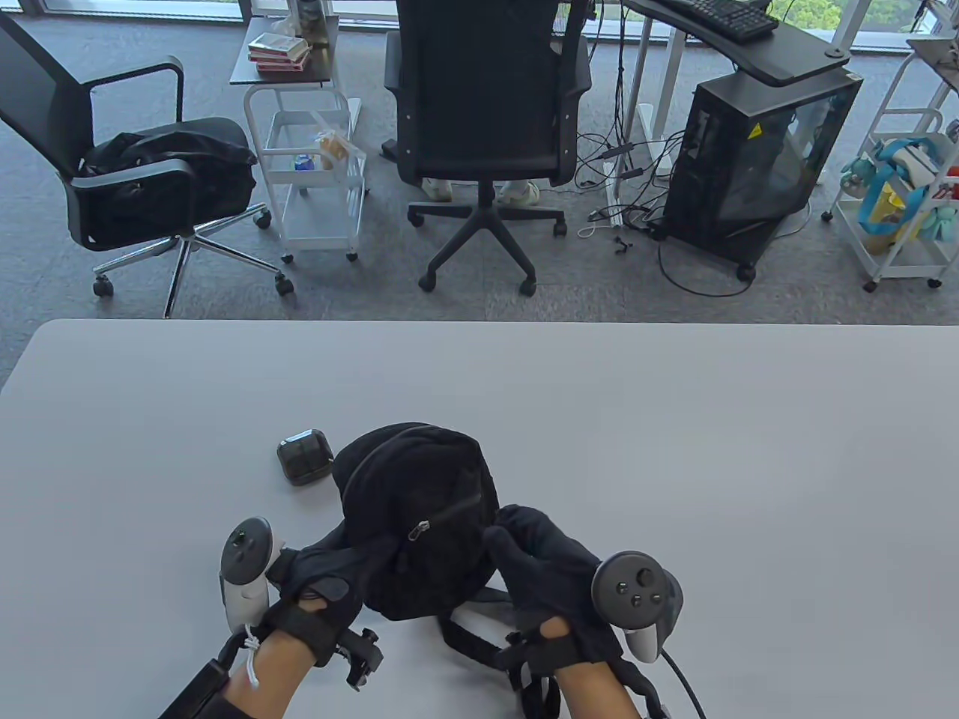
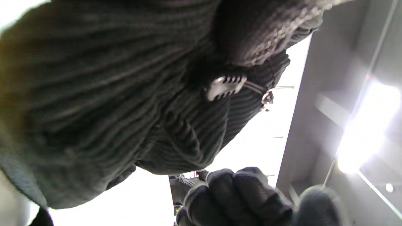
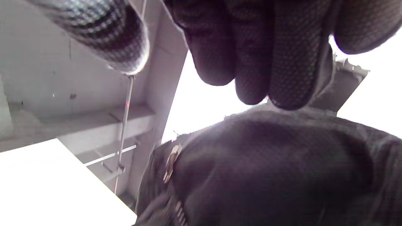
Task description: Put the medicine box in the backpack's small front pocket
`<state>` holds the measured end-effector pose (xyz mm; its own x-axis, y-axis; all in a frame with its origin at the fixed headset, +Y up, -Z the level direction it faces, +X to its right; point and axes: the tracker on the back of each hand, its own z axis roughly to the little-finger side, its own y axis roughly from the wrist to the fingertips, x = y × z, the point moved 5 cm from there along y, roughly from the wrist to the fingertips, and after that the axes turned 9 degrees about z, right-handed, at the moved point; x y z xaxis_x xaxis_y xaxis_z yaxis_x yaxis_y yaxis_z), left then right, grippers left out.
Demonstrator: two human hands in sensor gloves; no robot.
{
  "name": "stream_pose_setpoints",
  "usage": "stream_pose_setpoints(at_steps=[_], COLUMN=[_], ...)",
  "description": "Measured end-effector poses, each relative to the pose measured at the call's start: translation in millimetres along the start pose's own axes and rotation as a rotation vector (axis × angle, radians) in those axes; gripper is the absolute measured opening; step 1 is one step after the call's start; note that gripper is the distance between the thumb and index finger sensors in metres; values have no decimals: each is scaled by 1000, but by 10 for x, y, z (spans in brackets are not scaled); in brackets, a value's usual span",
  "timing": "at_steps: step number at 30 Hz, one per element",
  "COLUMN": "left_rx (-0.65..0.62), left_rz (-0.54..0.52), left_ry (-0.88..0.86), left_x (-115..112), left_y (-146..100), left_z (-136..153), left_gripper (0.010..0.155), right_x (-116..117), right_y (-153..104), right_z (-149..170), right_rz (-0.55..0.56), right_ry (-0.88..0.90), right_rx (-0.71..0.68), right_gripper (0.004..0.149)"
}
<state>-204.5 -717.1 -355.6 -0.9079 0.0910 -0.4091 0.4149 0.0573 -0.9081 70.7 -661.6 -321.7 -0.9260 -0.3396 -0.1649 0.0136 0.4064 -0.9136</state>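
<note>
The black backpack (image 1: 419, 502) lies on the grey table (image 1: 674, 449), its front pocket's silver zipper pull (image 1: 417, 530) facing up. The medicine box (image 1: 304, 455), small and dark, lies on the table just left of the backpack. My left hand (image 1: 330, 571) grips the backpack's lower left edge; in the left wrist view the backpack fabric (image 2: 110, 110) fills the frame, with the zipper pull (image 2: 224, 87) in it. My right hand (image 1: 528, 550) is curled at the backpack's right edge; in the right wrist view its fingers (image 3: 267, 56) hang just above the backpack (image 3: 267, 169).
The backpack's straps (image 1: 479, 636) trail toward the table's near edge between my wrists. Beyond the table's far edge stand two office chairs (image 1: 479, 112), a white cart (image 1: 315, 172) and a computer tower (image 1: 749, 165).
</note>
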Motion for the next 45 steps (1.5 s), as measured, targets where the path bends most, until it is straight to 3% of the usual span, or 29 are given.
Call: stream_pose_setpoints(at_steps=[4,6,7,10,13,22,25,27,29,30,32,33,34,37,40,45], left_rx=[-57,-80,-86,-96,-95,-80,-102,-102,-98,-99,-106,-113,-121,-148,-114,-33], left_rz=[-17,25,44,46,30,17,63,129,145,166,209,233,259,307,333,315], left_ry=[84,133,144,180,151,-1,-61,-118,-103,-139,-227,-261,-292,-386,-448,-416], left_x=[-84,-187,-222,-265,-201,10,16,-40,-74,-90,-103,-109,-116,-129,-126,-37], left_y=[-1,12,17,6,-3,-30,-20,3,9,14,18,24,28,41,51,64], left_z=[-108,-165,-177,-209,-201,-165,-187,-182,-152,-140,-134,-137,-143,-146,-67,104], left_gripper=[47,46,46,46,46,45,45,44,44,44,44,45,45,45,45,46], right_x=[295,412,427,428,346,-74,-256,-273,-229,-251,-311,-301,-249,55,372,522], right_y=[-39,-72,-73,-52,-5,102,172,212,181,152,102,77,54,-22,-105,-91], right_z=[25,76,90,142,179,302,644,818,907,939,998,1039,1072,1065,974,934], right_rz=[-156,-208,-198,-176,-181,-84,4,-36,-91,-36,79,84,45,-212,-412,-335], right_ry=[-108,-184,-194,-148,-52,8,-178,-262,-136,-1,204,305,412,675,719,965], right_rx=[58,82,89,115,123,128,184,172,222,264,319,356,395,472,481,488], right_gripper=[75,83,81,58,41,43,43,47,47,50,75,87,95,110,117,107])
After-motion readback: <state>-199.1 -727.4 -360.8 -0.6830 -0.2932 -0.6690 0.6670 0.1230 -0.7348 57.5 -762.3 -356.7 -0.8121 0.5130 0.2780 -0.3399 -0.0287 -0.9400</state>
